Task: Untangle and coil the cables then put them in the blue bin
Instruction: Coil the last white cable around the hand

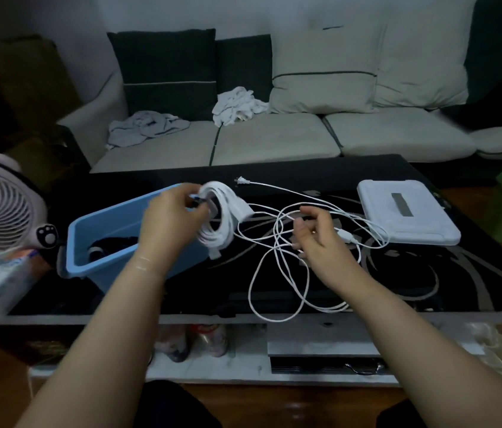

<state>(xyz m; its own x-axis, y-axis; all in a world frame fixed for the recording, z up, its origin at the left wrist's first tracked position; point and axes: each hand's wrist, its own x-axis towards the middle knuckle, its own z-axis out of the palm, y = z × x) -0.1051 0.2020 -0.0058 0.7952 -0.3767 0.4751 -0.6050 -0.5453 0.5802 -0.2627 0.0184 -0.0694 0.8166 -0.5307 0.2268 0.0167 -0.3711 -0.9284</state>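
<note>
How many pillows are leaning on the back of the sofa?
4: a dark pillow at left, a smaller dark one beside it, then two pale ones. More may be outside the view.

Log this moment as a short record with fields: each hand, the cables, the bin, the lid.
left hand: grip on the coiled white cable, held above the blue bin's right end
right hand: pinching a strand of the loose white cable
loose white cable: tangled loops on the black table, plug at far side
blue bin: open, dark items inside
white lid: flat on table, right
</note>
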